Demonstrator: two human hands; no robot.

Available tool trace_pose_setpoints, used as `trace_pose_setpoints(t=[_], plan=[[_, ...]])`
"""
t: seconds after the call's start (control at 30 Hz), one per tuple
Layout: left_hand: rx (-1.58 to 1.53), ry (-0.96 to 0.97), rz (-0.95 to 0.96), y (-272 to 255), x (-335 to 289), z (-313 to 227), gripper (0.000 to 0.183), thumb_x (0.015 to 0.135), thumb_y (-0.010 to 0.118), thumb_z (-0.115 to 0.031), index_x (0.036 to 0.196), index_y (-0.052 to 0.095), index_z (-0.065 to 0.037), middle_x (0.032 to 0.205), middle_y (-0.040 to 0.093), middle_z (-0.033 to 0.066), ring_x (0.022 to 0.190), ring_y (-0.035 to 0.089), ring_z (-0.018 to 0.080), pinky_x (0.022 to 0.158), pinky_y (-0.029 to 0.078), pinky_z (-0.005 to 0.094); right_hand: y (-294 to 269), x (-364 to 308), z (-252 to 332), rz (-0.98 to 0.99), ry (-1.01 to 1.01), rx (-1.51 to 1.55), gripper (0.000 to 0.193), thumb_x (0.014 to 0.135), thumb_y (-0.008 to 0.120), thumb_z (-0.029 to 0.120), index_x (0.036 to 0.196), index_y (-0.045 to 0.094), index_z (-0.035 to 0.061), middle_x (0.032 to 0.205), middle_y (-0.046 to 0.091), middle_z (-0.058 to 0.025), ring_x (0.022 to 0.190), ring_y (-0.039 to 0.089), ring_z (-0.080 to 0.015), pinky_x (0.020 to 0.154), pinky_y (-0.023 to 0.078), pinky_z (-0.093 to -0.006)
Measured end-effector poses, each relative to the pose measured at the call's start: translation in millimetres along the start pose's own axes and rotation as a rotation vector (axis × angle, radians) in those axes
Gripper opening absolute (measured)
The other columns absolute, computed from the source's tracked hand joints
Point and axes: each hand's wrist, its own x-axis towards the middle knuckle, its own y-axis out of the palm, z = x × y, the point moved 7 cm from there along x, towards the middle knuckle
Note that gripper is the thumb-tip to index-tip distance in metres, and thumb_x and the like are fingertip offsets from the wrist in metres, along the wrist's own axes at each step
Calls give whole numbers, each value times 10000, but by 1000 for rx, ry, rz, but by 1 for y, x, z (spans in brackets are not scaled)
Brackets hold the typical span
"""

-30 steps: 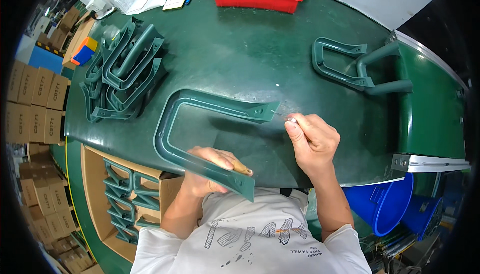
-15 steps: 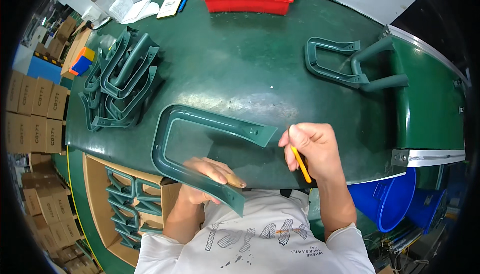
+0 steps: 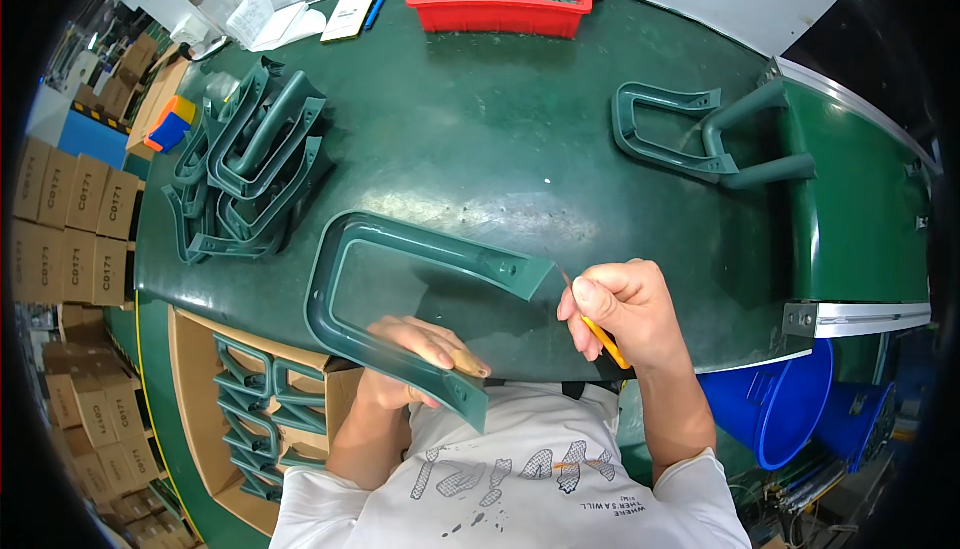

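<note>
A U-shaped green plastic handle [image 3: 345,334] lies tilted in front of me, its curved end to the left and its hollow side showing. My left hand [image 3: 425,344] is closed around its nearer leg; a tan cover wraps one fingertip. In my right hand [image 3: 625,309], a slim yellow-handled knife [image 3: 608,342] is pinched. Its thin tip points toward the end of the farther leg, and whether it touches is too small to tell. The fingers hide the middle of the knife.
A pile of similar green handles [image 3: 245,164] lies at left; two more handles [image 3: 665,129] rest at right beside a green chute [image 3: 850,189]. A red bin [image 3: 500,17] of small green pieces stands at back. Below the table are a cardboard box [image 3: 195,379] of handles and blue bins [image 3: 770,404].
My right hand has moved slightly nearer and to the right, and the knife handle has tilted. The left hand still holds the green handle in almost the same place.
</note>
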Motion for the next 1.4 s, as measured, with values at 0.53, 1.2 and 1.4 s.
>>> trace_pose_setpoints(t=[0.53, 1.2, 1.4], plan=[[-580, -31, -491, -35, -10, 26, 413, 827, 679, -295, 1043, 520, 19, 936, 634, 204, 917, 618, 330, 766, 531, 422, -7, 6, -13, -8, -171, 67, 290, 949, 531, 209, 868, 624, -54, 614, 577, -65, 520, 510, -101, 449, 387, -240], [-267, -134, -620, -28, -14, -11, 369, 832, 633, -302, 905, 507, 38, 800, 616, 247, 631, 637, 310, 469, 492, 371, 34, -4, 46, -170, -647, -876, 104, 772, 643, 14, 870, 654, -19, 653, 603, -99, 483, 533, -171, 449, 405, -275], [292, -308, -776, -18, -47, -81, 276, 709, 746, -188, 860, 622, 7, 795, 619, 67, 738, 583, 128, 643, 444, 253, -12, 20, 18, -316, -534, -1026, 139, 887, 566, 52, 938, 624, -64, 695, 571, -98, 550, 495, -142, 514, 384, -257]])
